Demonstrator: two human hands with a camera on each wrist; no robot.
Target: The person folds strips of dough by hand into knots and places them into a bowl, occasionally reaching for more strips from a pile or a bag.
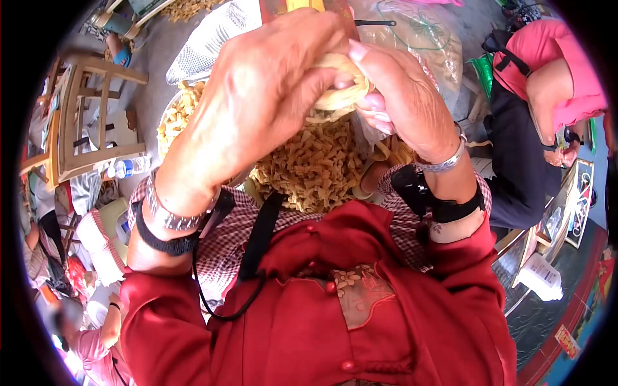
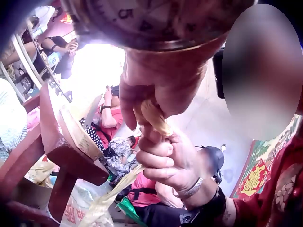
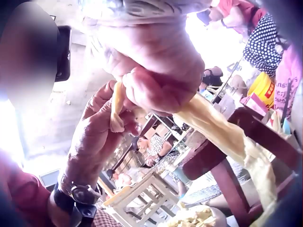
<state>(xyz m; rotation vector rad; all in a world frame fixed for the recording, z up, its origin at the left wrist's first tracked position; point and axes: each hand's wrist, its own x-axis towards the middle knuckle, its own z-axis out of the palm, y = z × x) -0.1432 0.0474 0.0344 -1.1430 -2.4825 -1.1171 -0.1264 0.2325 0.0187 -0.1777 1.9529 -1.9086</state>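
Note:
A pale yellow, soft strip (image 1: 339,90), like a tofu skin strip, is looped between both hands above a heap of small tan twisted pieces (image 1: 309,167). My left hand (image 1: 261,96) pinches one side of the loop between thumb and fingers. Against it, my right hand (image 1: 405,103) grips the strip with curled fingers. One short end (image 3: 117,111) pokes out by the left fingers in the right wrist view. A long flat tail of the strip (image 3: 218,130) runs from the right hand down past a dark red wooden frame (image 3: 236,175).
More tan pieces (image 1: 180,119) fill a container beyond my left forearm. Ahead are a white mesh sack (image 1: 209,42) and a clear plastic bag (image 1: 418,42). At the left stand a wooden rack (image 1: 96,116) and a water bottle (image 1: 129,167). A person in pink (image 1: 547,77) sits at the right.

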